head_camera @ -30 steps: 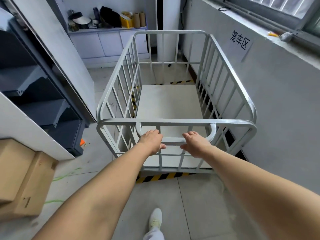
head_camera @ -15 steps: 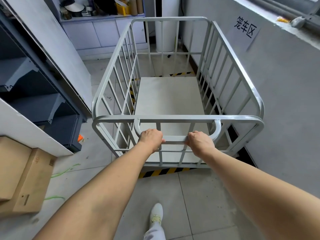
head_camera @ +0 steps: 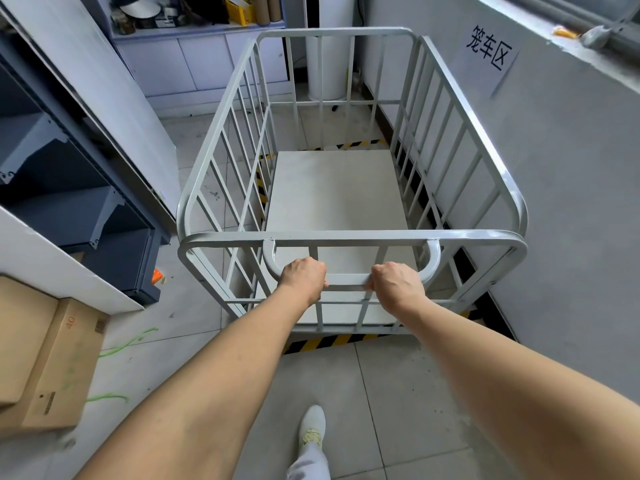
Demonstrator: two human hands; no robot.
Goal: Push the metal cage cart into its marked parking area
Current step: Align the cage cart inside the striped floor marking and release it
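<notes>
Left hand [head_camera: 304, 278]: gripping the push handle [head_camera: 348, 279], fingers curling over the bar.
Right hand [head_camera: 396, 284]: gripping the same handle, just beside the left.
Metal cage cart [head_camera: 349, 133]: standing empty beside the grey wall [head_camera: 571, 188] (under the paper sign [head_camera: 489, 46]), sitting inside the yellow-black floor tape [head_camera: 332, 342].
Cardboard boxes [head_camera: 52, 362]: lying well apart, at left.

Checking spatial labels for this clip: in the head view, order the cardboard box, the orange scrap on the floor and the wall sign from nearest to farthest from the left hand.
From the left hand:
1. Orange scrap, on the floor to its left by the dark shelving.
2. Cardboard box, lower left, further out.
3. Wall sign, far ahead on the right wall.
</notes>
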